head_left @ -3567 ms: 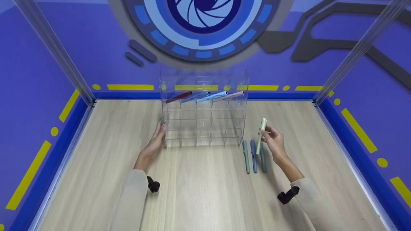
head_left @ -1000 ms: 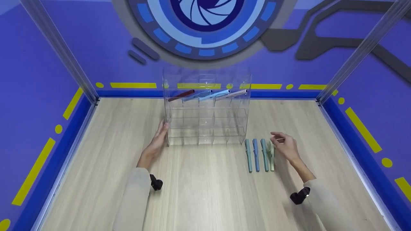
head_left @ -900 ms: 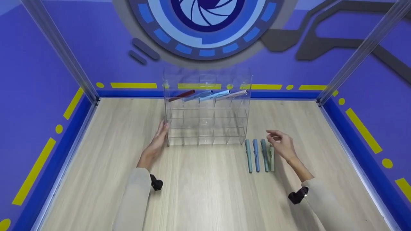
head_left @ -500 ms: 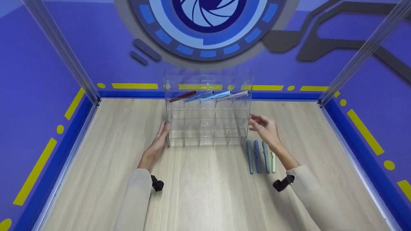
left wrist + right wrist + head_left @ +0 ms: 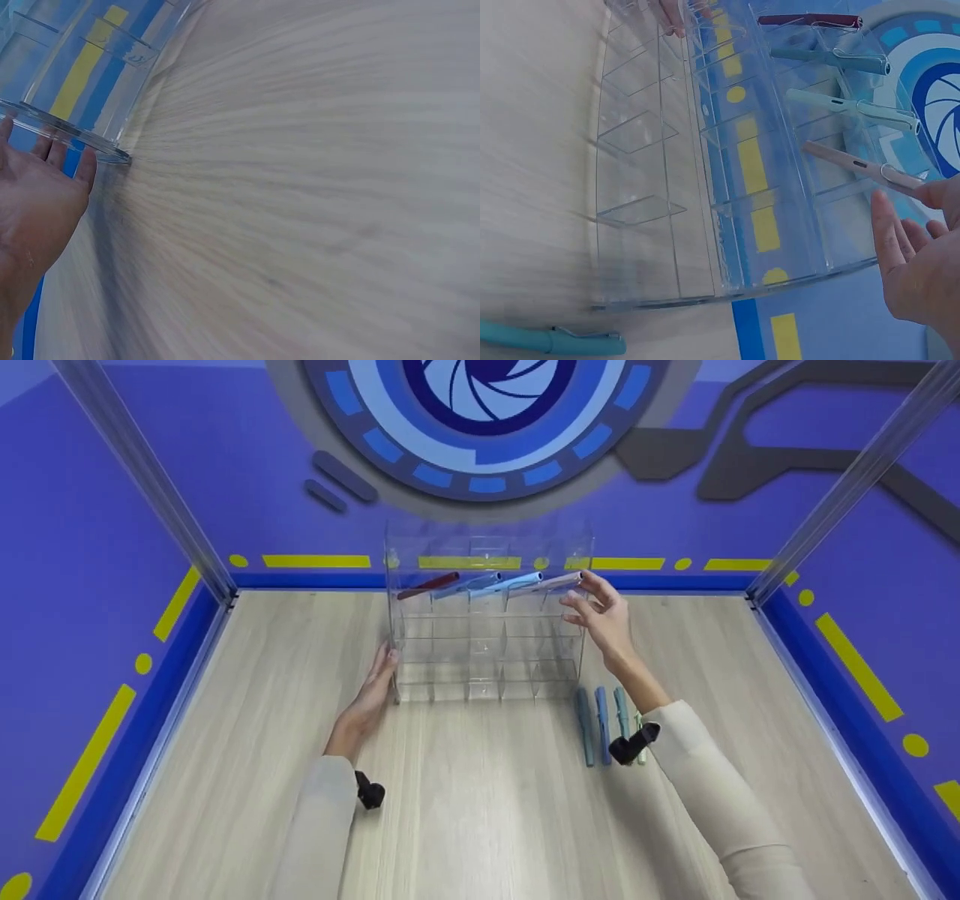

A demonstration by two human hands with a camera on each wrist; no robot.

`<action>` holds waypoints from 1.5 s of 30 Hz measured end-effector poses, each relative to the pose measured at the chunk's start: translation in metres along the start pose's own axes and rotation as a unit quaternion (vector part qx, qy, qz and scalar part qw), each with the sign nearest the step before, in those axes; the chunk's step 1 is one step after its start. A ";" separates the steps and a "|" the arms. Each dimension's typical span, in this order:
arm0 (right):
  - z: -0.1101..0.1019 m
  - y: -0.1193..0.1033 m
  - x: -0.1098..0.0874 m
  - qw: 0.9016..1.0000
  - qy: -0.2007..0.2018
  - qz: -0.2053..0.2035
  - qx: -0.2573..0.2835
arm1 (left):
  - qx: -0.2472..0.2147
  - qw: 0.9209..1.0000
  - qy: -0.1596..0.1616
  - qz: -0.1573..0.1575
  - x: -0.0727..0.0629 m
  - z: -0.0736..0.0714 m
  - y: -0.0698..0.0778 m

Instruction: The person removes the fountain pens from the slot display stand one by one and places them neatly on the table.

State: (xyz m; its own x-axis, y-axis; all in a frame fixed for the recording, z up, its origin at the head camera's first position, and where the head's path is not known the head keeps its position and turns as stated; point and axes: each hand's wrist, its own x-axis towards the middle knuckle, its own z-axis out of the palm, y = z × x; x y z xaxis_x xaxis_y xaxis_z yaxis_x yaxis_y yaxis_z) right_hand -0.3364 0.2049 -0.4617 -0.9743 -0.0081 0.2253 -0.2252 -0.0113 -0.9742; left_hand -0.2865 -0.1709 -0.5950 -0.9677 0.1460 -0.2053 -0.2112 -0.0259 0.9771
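A clear acrylic display rack [image 5: 484, 682] with divided tiers stands on the table. Four slanted pens lie in its upper tier: a dark red pen [image 5: 429, 585], a blue pen [image 5: 466, 587], a light blue pen [image 5: 507, 584] and a pale pink pen [image 5: 551, 583]. My left hand [image 5: 365, 697] rests straight fingers against the rack's left side. My right hand [image 5: 606, 624] is at the pink pen's cap end, one fingertip touching the cap [image 5: 898, 178] while the thumb and other fingers stay spread apart from it.
On the table right of the rack lie several pens side by side: a dark teal pen [image 5: 584, 727], a blue pen [image 5: 602, 712], a teal pen [image 5: 621, 709] and a light green pen [image 5: 642, 756], partly hidden by the right wrist camera [image 5: 634, 744]. A blue patterned wall [image 5: 300, 540] stands behind.
The light green pen, earlier in my right hand, now lies beside the other table pens. My right hand has moved up and left to the pink pen. My left hand stays at the rack.
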 end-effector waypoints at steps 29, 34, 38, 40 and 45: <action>0.014 -0.003 0.002 1.000 -0.010 -0.002 0.001 | 0.007 1.000 -0.006 -0.021 0.001 -0.001 0.002; 0.006 -0.011 -0.001 1.000 -0.002 -0.030 0.004 | 0.008 1.000 -0.008 -0.015 0.001 -0.002 0.002; -0.002 -0.019 -0.002 0.999 0.006 -0.047 0.000 | 0.000 1.000 -0.009 -0.012 0.002 -0.001 0.002; -0.005 -0.023 -0.003 0.999 0.012 -0.049 0.000 | -0.005 1.000 -0.010 -0.012 0.002 -0.001 0.002; -0.013 -0.031 -0.007 0.998 0.020 -0.051 -0.011 | 0.005 1.000 -0.013 -0.014 0.001 -0.001 0.005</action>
State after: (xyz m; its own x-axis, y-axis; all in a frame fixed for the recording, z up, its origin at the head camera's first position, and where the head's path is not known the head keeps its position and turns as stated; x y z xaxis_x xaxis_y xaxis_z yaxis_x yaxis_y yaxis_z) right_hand -0.3228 0.2187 -0.4333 -0.9457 0.0318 0.3234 -0.3232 0.0117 -0.9463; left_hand -0.2883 -0.1722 -0.5908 -0.9577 0.1719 -0.2308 -0.2363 -0.0119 0.9716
